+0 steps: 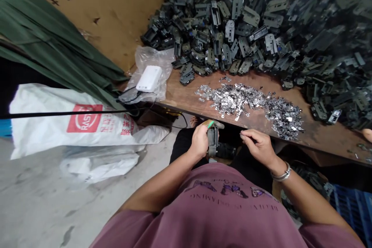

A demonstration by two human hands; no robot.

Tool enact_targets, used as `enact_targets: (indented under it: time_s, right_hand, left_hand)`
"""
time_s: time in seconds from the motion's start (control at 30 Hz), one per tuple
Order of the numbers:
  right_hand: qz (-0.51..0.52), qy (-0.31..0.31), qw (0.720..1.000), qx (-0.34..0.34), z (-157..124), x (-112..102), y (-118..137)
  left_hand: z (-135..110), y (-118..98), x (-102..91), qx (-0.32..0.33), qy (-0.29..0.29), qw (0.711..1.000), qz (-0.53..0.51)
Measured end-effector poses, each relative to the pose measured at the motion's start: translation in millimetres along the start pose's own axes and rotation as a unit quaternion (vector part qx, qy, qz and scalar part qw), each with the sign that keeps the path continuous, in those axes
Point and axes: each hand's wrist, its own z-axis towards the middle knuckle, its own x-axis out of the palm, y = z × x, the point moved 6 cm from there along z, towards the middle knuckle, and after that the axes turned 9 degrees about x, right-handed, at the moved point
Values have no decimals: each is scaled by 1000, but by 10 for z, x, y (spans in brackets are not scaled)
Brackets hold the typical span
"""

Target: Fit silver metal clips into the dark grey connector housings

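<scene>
L hand grips bracket, R hand nr metal clips.

The left hand grips a dark bracket with a green-marked end, just below the edge of a wooden bench. The right hand, with a metal bracelet, shows nothing held, near a pile of silver clips. Dark brackets heap up at the far side.
</scene>
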Motion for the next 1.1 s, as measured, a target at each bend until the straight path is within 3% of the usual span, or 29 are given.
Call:
enact_targets:
  time_s: [0.1, 0.17, 0.27, 0.37, 0.5, 0.63, 0.73, 0.8, 0.87, 0.93, 1.03, 1.1]
  right_hand:
    - [-21, -12, 1000, 13, 167, -85, -130]
    - [-37, -24, 999, 23, 331, -162, -223]
    - [-66, -40, 996, 41, 661, -290, -362]
    - [-115, -76, 989, 49, 1074, -431, -486]
    - [-192, -148, 968, 66, 1674, -592, -650]
    - [-232, -221, 942, 102, 2256, -699, -832]
    - [-214, -241, 933, 158, 2634, -720, -1034]
    - [-187, -234, 936, 182, 2805, -702, -1152]
    - [-169, -224, 944, 173, 2864, -679, -1200]
    - [-163, -228, 949, 148, 2762, -675, -1174]
    - [-133, -245, 952, 126, 2291, -657, -1027]
    - [-79, -214, 966, 123, 1827, -548, -857]
  left_hand:
    - [12, 10, 39, -16, 26, 999, -42]
    - [16, -18, 95, -19, 83, 996, -32]
    - [51, -7, 155, 21, 194, 974, 115]
    - [171, 196, 154, 58, 261, 932, 246]
    - [431, 535, 47, 85, 211, 914, 336]
    - [514, 684, 36, 107, 166, 910, 363]
    - [457, 695, 120, 124, 173, 904, 371]
    - [399, 681, 222, 139, 209, 895, 368]
    - [345, 654, 319, 138, 253, 895, 340]
    - [307, 592, 380, 114, 278, 913, 276]
    - [276, 417, 430, 74, 278, 947, 141]
    - [280, 296, 451, 43, 258, 964, 43]
